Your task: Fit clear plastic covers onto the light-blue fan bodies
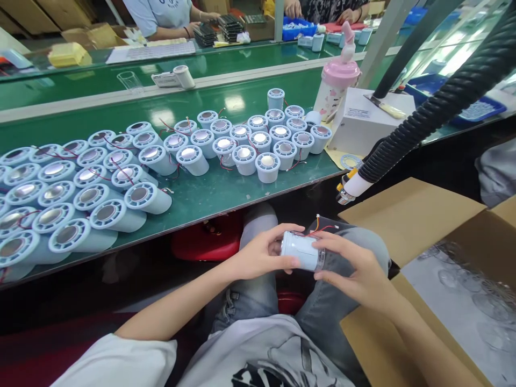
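Pale blue cylinder unit (301, 251) with red wires held over lap, lying sideways. Left hand (264, 252) clasps one end, right hand (355, 269) clasps other, fingers wrapped. Matching units (121, 177) crowd green bench (209, 199) beyond; cardboard box (427, 258) at right.

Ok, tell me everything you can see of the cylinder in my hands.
The pale blue cylinder looks like smooth plastic, with a clear-looking ring at its right end. It lies on its side over the lap. Thin red wires trail from its top. The left hand grips its left end, the right hand its right end.
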Tool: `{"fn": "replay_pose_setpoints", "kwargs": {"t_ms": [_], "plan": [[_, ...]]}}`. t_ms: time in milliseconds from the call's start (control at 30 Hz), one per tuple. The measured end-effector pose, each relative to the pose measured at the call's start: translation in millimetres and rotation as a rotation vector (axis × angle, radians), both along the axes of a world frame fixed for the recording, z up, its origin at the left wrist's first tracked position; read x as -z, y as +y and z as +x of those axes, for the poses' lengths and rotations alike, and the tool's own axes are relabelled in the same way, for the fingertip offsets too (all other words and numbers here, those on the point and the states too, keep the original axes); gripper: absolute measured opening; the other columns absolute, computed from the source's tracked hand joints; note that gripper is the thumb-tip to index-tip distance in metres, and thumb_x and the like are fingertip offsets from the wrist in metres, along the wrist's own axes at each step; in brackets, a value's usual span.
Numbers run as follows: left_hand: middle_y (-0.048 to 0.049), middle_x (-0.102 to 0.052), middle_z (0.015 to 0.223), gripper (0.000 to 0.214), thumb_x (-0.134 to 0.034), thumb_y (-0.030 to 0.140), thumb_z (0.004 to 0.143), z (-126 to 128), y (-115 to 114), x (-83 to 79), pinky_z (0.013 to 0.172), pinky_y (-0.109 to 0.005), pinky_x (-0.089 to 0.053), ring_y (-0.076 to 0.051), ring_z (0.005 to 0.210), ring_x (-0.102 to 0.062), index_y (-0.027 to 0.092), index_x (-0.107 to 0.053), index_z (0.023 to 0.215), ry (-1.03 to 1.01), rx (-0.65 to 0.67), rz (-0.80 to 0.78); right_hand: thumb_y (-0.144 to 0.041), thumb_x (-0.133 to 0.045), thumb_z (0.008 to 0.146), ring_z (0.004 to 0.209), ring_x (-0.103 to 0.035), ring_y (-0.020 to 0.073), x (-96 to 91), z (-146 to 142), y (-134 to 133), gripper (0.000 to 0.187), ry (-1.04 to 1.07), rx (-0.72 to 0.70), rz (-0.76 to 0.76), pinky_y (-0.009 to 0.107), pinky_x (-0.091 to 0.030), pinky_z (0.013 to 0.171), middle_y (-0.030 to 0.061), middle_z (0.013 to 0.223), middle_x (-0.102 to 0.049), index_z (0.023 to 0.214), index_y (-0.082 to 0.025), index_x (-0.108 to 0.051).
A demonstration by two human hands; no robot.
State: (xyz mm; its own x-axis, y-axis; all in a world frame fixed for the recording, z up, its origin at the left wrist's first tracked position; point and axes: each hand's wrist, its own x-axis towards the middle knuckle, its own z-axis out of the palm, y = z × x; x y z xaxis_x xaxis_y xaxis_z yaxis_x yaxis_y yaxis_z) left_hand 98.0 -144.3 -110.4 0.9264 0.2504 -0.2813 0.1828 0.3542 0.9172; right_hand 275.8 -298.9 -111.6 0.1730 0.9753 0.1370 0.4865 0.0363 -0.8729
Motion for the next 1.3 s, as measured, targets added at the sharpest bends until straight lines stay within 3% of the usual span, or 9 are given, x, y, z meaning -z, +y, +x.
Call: {"fn": "replay_pose_setpoints", "kwargs": {"t_ms": [200, 500, 700, 933, 1133, 1300], "plan": [[-0.0112, -0.057, 0.132, 0.081, -0.083, 0.03, 0.066, -7.4, 3.0, -11.6, 0.095, -0.035, -0.05, -0.025, 0.112, -0.06, 0.025, -0.047, 0.139, -0.031, 0.076, 0.253, -0.022, -0.072, 0.081, 0.113, -0.061, 0.0247, -1.7, -1.9, -3.4, 0.043, 0.257, -0.047, -0.072, 0.038, -0.057, 0.092, 0.0065, 0.123, -0.063, 0.121, -0.027, -0.058], [-0.01, -0.052, 0.14, 0.078, -0.083, 0.024, 0.068, -12.0, 2.6, -13.9, 0.101, -0.034, -0.048, -0.025, 0.126, -0.052, 0.027, -0.048, 0.139, -0.133, 0.103, 0.436, -0.02, -0.068, 0.086, 0.107, -0.059, 0.0196, -10.6, -3.4, -3.1, 0.039, 0.478, -0.082, -0.173, 0.03, -0.056, 0.087, 0.0038, 0.119, -0.059, 0.121, -0.03, -0.055], [-0.0094, -0.053, 0.14, 0.078, -0.083, 0.027, 0.068, -13.4, 2.0, -14.5, 0.102, -0.035, -0.047, -0.025, 0.128, -0.051, 0.029, -0.049, 0.138, -0.151, 0.107, 0.49, -0.027, -0.066, 0.087, 0.099, -0.061, 0.0209, -8.9, -4.7, -3.4, 0.035, 0.663, -0.08, -0.248, 0.033, -0.055, 0.083, 0.0071, 0.115, -0.061, 0.119, -0.026, -0.054], [-0.0105, -0.052, 0.14, 0.077, -0.082, 0.031, 0.069, -14.8, 1.0, -13.4, 0.103, -0.039, -0.047, -0.028, 0.13, -0.048, 0.028, -0.049, 0.139, -0.152, 0.113, 0.528, -0.037, -0.064, 0.088, 0.077, -0.062, 0.0153, -8.5, -8.2, -1.6, 0.028, 0.795, -0.003, -0.339, 0.026, -0.054, 0.069, 0.0024, 0.091, -0.065, 0.11, -0.022, -0.054], [-0.011, -0.052, 0.14, 0.077, -0.082, 0.031, 0.069, -15.5, 1.2, -14.2, 0.106, -0.04, -0.044, -0.029, 0.132, -0.046, 0.028, -0.05, 0.138, -0.177, 0.13, 0.548, -0.05, -0.061, 0.088, 0.065, -0.064, 0.0133, -2.8, -11.4, -2.6, 0.036, 0.91, 0.012, -0.413, 0.025, -0.054, 0.063, -0.0006, 0.08, -0.063, 0.107, -0.02, -0.051], [-0.0111, -0.052, 0.14, 0.074, -0.082, 0.029, 0.069, -14.7, 0.4, -13.4, 0.107, -0.042, -0.043, -0.028, 0.132, -0.046, 0.028, -0.051, 0.137, -0.207, 0.13, 0.531, -0.061, -0.058, 0.085, 0.057, -0.064, 0.0141, -6.9, -16.7, 0.1, 0.043, 0.967, 0.022, -0.47, 0.021, -0.051, 0.05, 0.0002, 0.068, -0.064, 0.092, -0.019, -0.051]]}}
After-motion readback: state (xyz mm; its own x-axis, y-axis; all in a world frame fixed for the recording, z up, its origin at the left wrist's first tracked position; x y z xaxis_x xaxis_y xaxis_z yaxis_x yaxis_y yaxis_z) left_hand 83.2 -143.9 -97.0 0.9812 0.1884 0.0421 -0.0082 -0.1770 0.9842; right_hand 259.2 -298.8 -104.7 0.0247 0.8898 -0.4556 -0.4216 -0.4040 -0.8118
